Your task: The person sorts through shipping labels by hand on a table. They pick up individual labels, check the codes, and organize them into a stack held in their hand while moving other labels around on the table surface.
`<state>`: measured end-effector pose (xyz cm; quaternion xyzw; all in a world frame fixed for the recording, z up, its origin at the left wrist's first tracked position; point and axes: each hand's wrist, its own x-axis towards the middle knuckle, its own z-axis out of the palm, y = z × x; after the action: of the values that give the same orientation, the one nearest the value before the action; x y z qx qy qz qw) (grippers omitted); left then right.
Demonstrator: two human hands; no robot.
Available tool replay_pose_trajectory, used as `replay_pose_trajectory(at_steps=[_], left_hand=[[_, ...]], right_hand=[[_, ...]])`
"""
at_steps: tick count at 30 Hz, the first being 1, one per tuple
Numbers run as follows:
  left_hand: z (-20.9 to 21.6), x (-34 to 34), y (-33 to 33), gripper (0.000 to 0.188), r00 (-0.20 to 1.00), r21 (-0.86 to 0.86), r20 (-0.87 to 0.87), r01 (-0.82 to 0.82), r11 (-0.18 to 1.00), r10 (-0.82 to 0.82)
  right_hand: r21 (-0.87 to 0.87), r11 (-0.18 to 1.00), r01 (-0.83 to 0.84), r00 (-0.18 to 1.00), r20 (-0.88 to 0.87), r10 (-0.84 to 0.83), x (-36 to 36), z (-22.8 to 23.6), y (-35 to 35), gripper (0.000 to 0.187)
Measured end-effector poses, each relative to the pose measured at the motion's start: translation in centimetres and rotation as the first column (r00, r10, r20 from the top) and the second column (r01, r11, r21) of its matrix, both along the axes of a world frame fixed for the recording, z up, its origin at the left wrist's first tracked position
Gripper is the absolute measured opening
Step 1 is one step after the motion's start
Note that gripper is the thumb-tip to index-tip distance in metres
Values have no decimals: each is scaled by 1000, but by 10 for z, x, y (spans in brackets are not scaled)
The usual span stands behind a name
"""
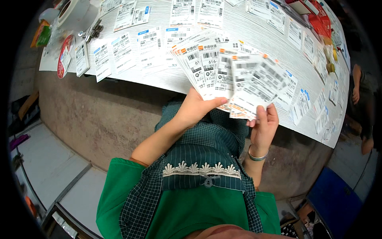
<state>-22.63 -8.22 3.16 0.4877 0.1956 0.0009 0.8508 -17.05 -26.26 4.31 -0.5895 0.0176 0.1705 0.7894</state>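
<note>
A fan of white shipping labels with black barcodes and orange marks spreads between my two hands, above the table's near edge. My left hand grips the left part of the fan, its thumb lying across the lower edge. My right hand, with a bangle at the wrist, pinches the lower corner of the right-hand labels, which look slightly blurred. The two groups overlap in the middle, so I cannot tell exactly where one hand's labels end. My fingers behind the labels are hidden.
Many label stacks, such as one, lie in rows on the white table. At the far left are a big tape roll and metal clips. A blue chair stands at lower right; another person's arm shows at right.
</note>
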Motion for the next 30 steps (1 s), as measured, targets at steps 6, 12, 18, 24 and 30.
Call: replay_pose_trajectory(at_steps=[6,12,18,24,30], left_hand=[[-8,-3,-7,37,1000,-9,-23,5,1000,-6],[4,1,1,36,1000,-127,-16,-7,992,5],[-5,1,-7,42,998,11,56,-31,999,30],[5,0,-6,35,1000,-159,-5,3,987,-4],[4,1,-1,38,997,-34,-1,73,997,-73]], right_hand=[[-67,997,-35,999,35,38,-3,-9,9,12],[118,988,104,995,-14,-103,9,1,-4,18],[28,997,-68,996,-48,69,-2,-1,6,15],[2,1000,31,1000,1,-31,2,-9,5,13],[189,981,36,997,-67,-23,7,2,-5,17]])
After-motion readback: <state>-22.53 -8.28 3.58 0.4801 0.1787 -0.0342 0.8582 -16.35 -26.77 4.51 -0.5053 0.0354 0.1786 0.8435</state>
